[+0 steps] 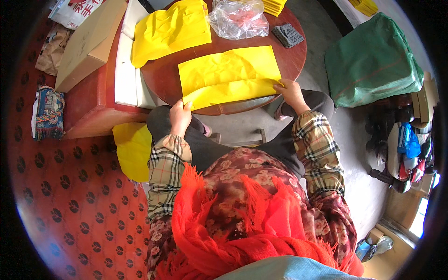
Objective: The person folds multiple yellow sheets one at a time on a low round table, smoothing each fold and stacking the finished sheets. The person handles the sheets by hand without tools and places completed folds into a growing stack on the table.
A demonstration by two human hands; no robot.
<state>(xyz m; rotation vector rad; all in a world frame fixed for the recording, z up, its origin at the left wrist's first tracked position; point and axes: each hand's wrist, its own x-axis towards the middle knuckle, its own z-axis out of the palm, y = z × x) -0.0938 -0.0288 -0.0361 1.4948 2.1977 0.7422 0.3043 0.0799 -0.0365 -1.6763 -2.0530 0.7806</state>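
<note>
A yellow sheet, perhaps paper or thin fabric, lies on the round red-brown table. Its near edge is folded over into a long flap that reaches past the table's front rim. My left hand pinches the flap's left corner between thumb and fingers. At the opposite end, my right hand grips the right corner of the same fold. Creases run across the sheet's far half. Another crumpled yellow sheet rests behind it to the left.
A clear plastic bag with reddish contents, a folded grey knitted cloth and a yellow stack sit farther back. Left stands a red cabinet bearing a cardboard box. A green woven bundle is at right.
</note>
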